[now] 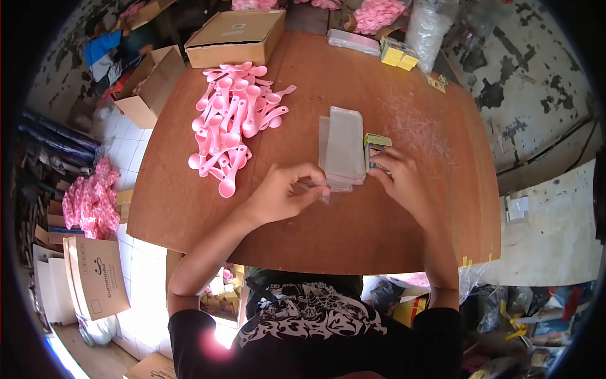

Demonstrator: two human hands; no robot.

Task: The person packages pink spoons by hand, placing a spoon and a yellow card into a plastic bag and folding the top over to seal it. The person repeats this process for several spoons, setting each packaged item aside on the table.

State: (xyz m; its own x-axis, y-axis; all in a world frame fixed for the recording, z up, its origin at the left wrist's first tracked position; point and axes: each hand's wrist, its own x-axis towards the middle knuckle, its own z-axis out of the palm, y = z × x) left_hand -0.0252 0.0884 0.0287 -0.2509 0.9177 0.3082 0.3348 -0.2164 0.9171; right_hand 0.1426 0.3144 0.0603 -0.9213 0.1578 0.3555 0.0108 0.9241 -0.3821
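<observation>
Table [315, 243], centre of frame: the left hand [286, 192] pinches a thin clear film [326, 198] between thumb and forefinger, its other fingers curled; the film's full outline is too faint to trace. The right hand [399, 180] is at the small box [377, 140], right of centre, fingers bent over its near end; whether they grip it or merely touch it, cannot tell. Between the hands, a little farther up the frame, lies the stack [346, 142] of clear sleeves, edges uneven, just beside the box. The spoons [232, 120], pink, sit in a loose heap at left of centre, well apart from both hands. Clear strips [424, 134] lie scattered at right of centre. Step in hand, as judged: handling a single film with the left hand while the right attends to the box. The next move seems to call for a steady left pinch, so the film does not slip or crease, and for light right fingertips at the box, without nudging the adjacent stack out of line.
</observation>
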